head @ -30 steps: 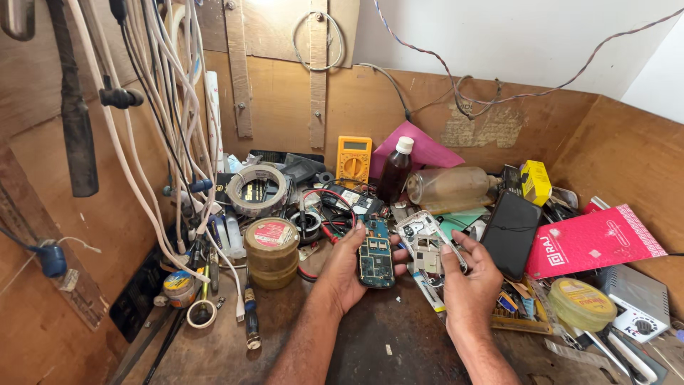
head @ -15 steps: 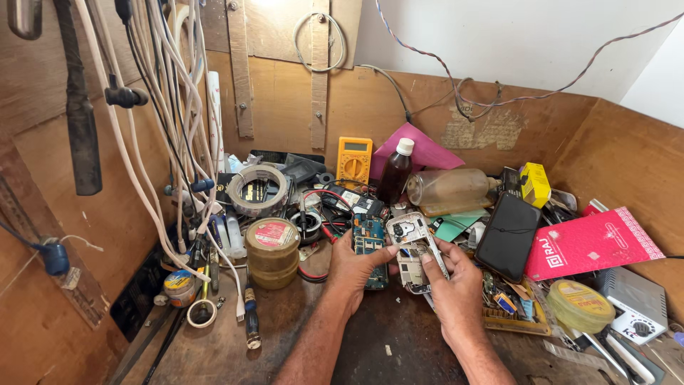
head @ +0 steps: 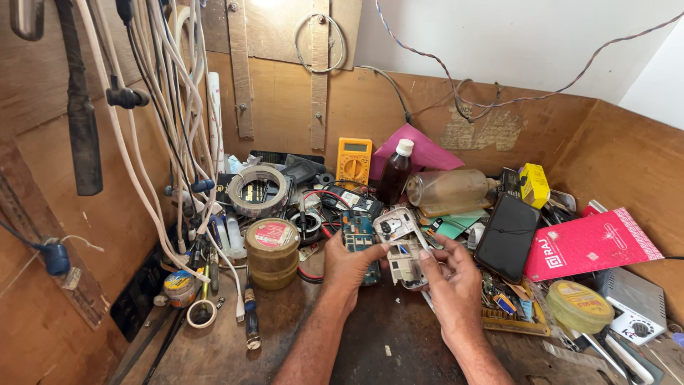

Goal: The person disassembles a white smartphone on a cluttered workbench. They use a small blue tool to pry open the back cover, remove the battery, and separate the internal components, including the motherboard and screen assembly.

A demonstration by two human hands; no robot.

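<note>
- Cluttered wooden surface, plywood walls behind.
- Left hand grips a circuit board; right hand pinches a grey phone frame, mid-surface.
- Pink box at right edge; yellow box toward the back.

Both forearms reach up from the near edge and meet near the middle of the scene. The left hand lies palm down, its fingers curled over what it holds and the thumb pointing right. The right hand sits just right of it, back to the camera, fingers bent, thumb and forefinger pinched toward the left hand.
</note>
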